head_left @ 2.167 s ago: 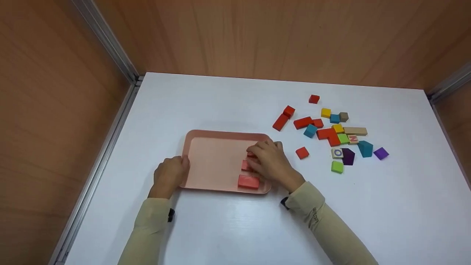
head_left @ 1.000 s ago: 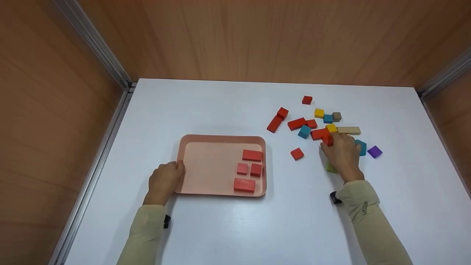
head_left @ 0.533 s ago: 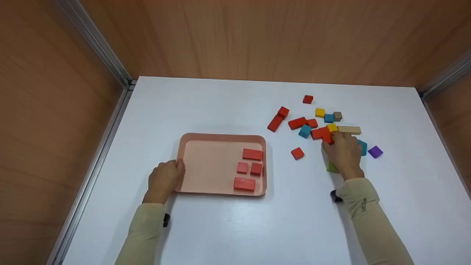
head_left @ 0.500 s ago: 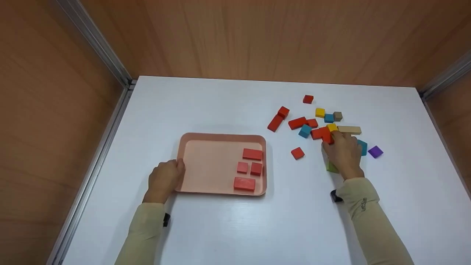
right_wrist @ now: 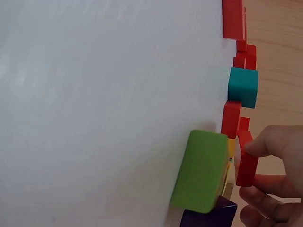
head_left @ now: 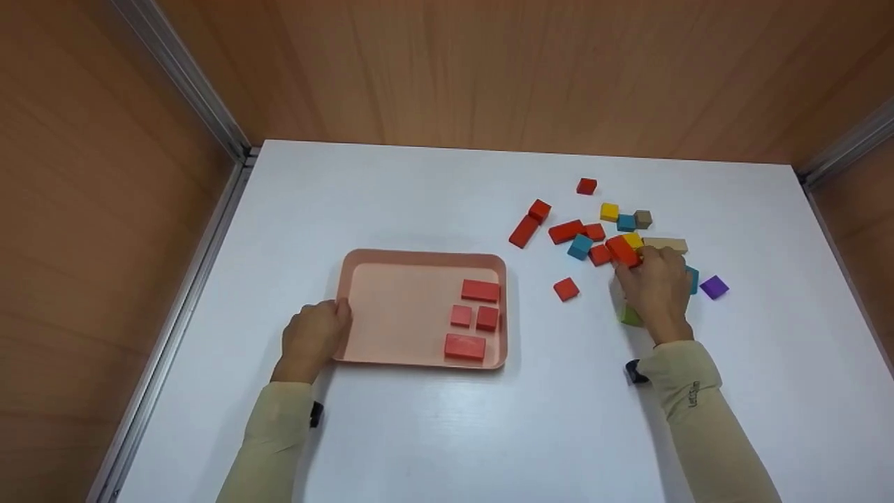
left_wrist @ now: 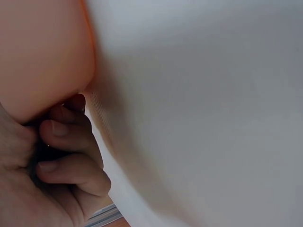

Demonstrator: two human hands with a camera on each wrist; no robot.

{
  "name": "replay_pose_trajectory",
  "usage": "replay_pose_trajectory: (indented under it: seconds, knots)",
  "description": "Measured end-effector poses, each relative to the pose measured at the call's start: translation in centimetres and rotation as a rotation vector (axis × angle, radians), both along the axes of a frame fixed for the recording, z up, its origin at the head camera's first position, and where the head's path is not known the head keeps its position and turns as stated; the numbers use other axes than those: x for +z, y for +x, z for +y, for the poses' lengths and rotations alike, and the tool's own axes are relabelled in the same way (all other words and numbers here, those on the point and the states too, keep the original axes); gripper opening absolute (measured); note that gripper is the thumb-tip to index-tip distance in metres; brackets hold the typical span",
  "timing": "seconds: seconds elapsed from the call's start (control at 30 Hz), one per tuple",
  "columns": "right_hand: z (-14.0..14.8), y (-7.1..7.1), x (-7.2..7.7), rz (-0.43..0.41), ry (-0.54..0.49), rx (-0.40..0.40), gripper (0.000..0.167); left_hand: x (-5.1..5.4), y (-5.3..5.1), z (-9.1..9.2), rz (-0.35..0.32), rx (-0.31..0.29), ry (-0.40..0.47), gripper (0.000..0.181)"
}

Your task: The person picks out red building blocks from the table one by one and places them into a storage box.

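Red block (head_left: 623,251) sits pinched between the thumb and fingers of the right hand (head_left: 654,290), tilted among the loose blocks; half a second ago it lay against a neighbouring red block (head_left: 601,255), and now it looks raised and freed from the pile, so the grip seems secure. Whether it still touches anything underneath, I cannot tell. Well to its left, the pink tray (head_left: 394,307) bears four red blocks (head_left: 465,346), unchanged, while the left hand (head_left: 311,341) grips its left rim. From the right wrist, a purple block (right_wrist: 208,217) shows behind the green block (right_wrist: 201,170); from the head, the right hand hides it. Only the left wrist shows curled fingers (left_wrist: 71,142) beneath the tray's edge.
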State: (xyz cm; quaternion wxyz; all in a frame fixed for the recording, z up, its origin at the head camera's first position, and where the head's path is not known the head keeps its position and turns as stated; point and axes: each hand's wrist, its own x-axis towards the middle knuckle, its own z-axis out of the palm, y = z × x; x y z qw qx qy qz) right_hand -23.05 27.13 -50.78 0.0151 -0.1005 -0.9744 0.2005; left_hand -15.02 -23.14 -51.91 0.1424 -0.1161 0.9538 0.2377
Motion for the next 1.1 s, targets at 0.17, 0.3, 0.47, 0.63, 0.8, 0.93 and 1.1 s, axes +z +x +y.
replay_pose_trajectory:
  seconds: [0.17,0.3,0.47,0.63,0.8,0.93,1.1]
  knots:
    - [-1.2,0.2,0.9,0.077,-0.067,0.006,0.053,0.1,0.0,0.0,0.006,0.000,0.004,0.051]
    - [-3.0,0.3,1.5,0.148,-0.138,0.058,0.049,0.0,0.1,-0.1,0.005,0.002,0.004,0.050]
    - [-5.5,0.2,2.0,0.244,-0.175,0.179,0.044,-0.1,0.0,-0.1,0.025,-0.015,-0.032,0.050]
    - [-8.2,0.2,2.4,0.253,-0.194,0.263,0.045,-0.2,-0.1,0.0,0.012,-0.007,-0.030,0.050]
    - [-10.6,0.4,2.4,0.259,-0.182,0.340,0.043,-0.2,-0.2,0.0,-0.009,0.004,-0.010,0.050]
    - [-12.5,0.6,2.4,0.261,-0.177,0.414,0.043,-0.2,-0.2,0.2,-0.005,0.013,0.002,0.050]
    - [-14.6,0.8,2.3,0.228,-0.164,0.521,0.044,-0.3,-0.2,0.4,-0.002,0.021,0.014,0.051]
